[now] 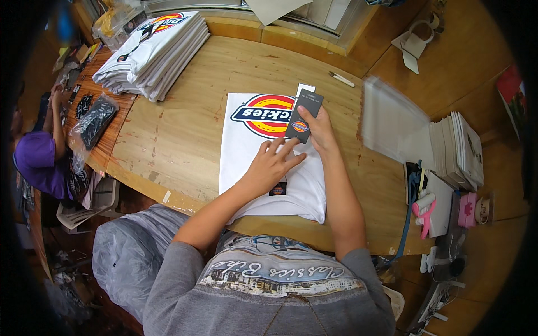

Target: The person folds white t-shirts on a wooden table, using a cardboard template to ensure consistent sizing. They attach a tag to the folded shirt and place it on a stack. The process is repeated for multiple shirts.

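Observation:
A folded white T-shirt [241,162] with a red, yellow and dark blue logo print lies on the wooden table in front of me. My right hand [319,127] grips a dark grey hang tag [305,103] above the shirt's right side, thumb on its face. A white card edge [304,88] shows behind the tag's top. My left hand [270,168] is over the shirt with its fingers apart, the fingertips close to the tag's lower end. Whether they touch it I cannot tell. Below that hand, a small dark label [278,189] shows at the shirt's neck.
Folded white T-shirts [159,56] are stacked at the far left. Clear plastic bags [392,120] lie on the right, beside a pile of packs [457,151] and a pink-handled tool [425,213]. A white pen-like tool [342,79] rests far right. A purple-capped person [42,162] works at left.

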Demonstrator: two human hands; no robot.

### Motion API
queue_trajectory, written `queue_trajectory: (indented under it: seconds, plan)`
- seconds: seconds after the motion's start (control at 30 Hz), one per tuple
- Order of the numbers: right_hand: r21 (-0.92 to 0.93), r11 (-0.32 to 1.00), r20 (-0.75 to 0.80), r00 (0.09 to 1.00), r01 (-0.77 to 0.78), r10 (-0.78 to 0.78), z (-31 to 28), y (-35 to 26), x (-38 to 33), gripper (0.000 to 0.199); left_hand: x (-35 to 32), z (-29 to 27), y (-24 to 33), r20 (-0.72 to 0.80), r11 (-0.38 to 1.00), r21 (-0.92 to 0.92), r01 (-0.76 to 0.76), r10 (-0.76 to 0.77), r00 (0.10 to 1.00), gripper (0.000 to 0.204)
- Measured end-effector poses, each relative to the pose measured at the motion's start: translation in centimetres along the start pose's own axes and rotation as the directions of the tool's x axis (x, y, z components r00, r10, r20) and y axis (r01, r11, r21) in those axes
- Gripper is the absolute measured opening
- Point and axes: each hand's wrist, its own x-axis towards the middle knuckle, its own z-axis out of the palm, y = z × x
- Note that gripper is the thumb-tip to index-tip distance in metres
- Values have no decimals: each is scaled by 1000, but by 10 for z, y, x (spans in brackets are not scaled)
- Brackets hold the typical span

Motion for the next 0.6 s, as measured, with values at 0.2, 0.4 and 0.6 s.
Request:
queue_trajectory:
  seconds: [0.2, 0.4, 0.6]
  plan:
    - [-61, 997, 15, 999, -45, 46, -3, 4, 6, 22, 8, 11, 0, 230, 943, 272, -191, 129, 965, 19]
    - [-111, 993, 7, 999, -49, 50, -4, 12, 8, 24, 11, 27, 6, 345, 875, 420, -240, 91, 934, 11]
    - [-45, 998, 1, 999, -53, 53, -9, 19, 11, 25, 24, 18, -11, 103, 988, -148, 39, -24, 994, 10]
